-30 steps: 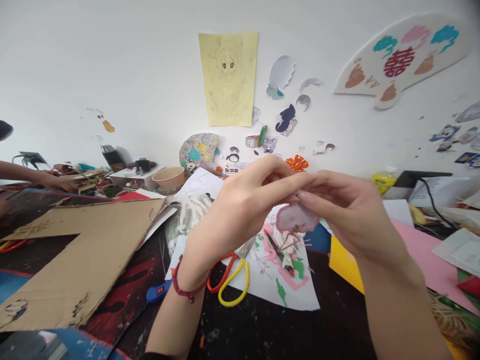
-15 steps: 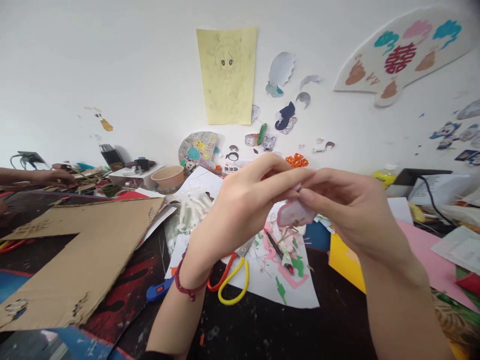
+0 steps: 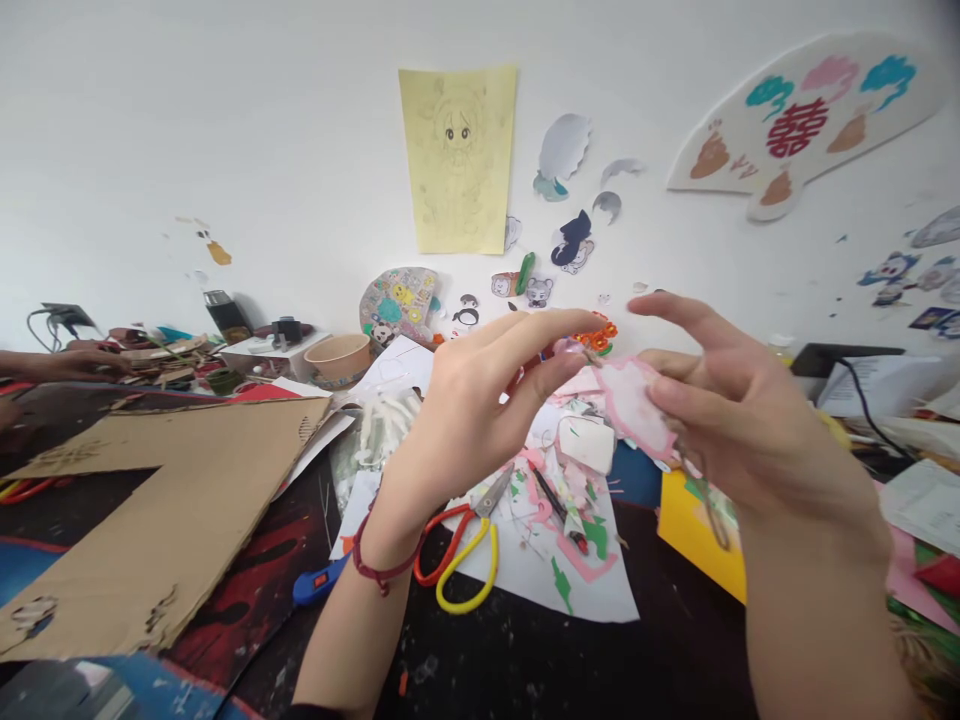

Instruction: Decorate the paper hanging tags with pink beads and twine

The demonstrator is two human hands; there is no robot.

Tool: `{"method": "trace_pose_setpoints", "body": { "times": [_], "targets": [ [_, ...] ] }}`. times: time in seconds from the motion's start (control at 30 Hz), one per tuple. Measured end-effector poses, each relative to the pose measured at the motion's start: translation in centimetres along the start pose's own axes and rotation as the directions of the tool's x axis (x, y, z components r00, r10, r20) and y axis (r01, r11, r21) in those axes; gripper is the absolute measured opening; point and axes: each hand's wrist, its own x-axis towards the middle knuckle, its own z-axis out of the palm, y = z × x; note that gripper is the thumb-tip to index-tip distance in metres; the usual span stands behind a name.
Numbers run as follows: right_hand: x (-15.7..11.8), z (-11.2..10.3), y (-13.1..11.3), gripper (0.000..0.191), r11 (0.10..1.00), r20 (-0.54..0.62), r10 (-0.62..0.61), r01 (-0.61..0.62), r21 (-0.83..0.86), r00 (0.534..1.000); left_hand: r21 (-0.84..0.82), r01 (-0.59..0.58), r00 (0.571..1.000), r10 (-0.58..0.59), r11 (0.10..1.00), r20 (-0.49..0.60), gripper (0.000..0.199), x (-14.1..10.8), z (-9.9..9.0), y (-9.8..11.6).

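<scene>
My right hand [image 3: 731, 425] pinches a white, pink-edged cutout [image 3: 634, 400] between thumb and fingers, its index finger raised. A thin cord or chain loop [image 3: 709, 495] hangs below that hand. Just left of the cutout, my left hand [image 3: 487, 385] has thumb and fingertips brought together around a small bit I cannot make out. Below the hands lies a white paper sheet [image 3: 600, 595] strewn with pink and green scraps and a dark pen [image 3: 551, 495]. Scissors [image 3: 489, 570] with one red and one yellow handle lie at its left edge.
A large cardboard piece [image 3: 217, 500] covers the left of the dark table, beside a blue-handled tool [image 3: 319, 583]. A paper bowl [image 3: 337, 360] stands behind. Yellow card [image 3: 694, 530] lies under my right hand. At far left is another person's hand [image 3: 97, 365].
My hands have drawn apart; the right moved rightward and its index finger lifted. The cutout now shows more fully in the right hand, with the cord loop visible below.
</scene>
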Motion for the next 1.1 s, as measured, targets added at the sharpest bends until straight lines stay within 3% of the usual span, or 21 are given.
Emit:
{"method": "trace_pose_setpoints", "body": {
  "times": [0.13,0.27,0.47,0.6,0.7,0.8,0.93,1.0,1.1],
  "targets": [
    [0.2,-0.1,0.4,0.012,0.996,-0.02,-0.021,0.023,0.086,1.0,-0.117,0.101,0.994,-0.097,0.988,0.041,0.017,0.0,0.3,0.1],
    [0.4,0.0,0.8,0.026,0.987,-0.034,-0.071,0.075,0.14,0.997,-0.327,0.233,0.973,-0.221,0.916,0.073,0.017,-0.1,0.6,0.2],
    [0.4,0.1,0.6,0.038,0.995,-0.052,-0.08,0.083,0.06,0.995,-0.59,0.327,0.945,-0.273,0.738,0.182,0.013,0.1,1.0,-0.2],
    [0.1,0.3,0.5,0.034,0.988,-0.021,-0.112,0.114,0.108,0.993,-0.657,0.441,0.897,-0.291,0.612,0.332,0.017,0.1,0.9,-0.4],
    [-0.1,0.9,0.3,0.019,0.981,-0.064,-0.167,0.173,0.088,0.984,-0.673,0.497,0.868,-0.288,0.548,0.405,0.019,0.2,0.9,-0.5],
    [-0.4,1.6,0.0,0.005,0.98,-0.217,-0.197,0.199,-0.01,0.956,-0.685,0.523,0.851,-0.273,0.507,0.449,0.021,0.2,1.1,-0.5],
    [-0.6,2.1,-0.1,0.009,0.957,-0.403,-0.288,0.244,-0.158,0.868,-0.688,0.559,0.828,-0.269,0.464,0.492,0.022,0.1,1.6,-0.8],
    [-0.7,2.1,0.0,0.011,0.942,-0.454,-0.333,0.271,-0.198,0.827,-0.705,0.566,0.823,-0.25,0.427,0.51,0.019,0.0,1.9,-0.9],
    [-0.6,2.1,0.0,0.012,0.935,-0.46,-0.352,0.279,-0.219,0.815,-0.7,0.604,0.796,-0.233,0.382,0.559,0.018,-0.1,2.3,-1.1]
  ]
}}
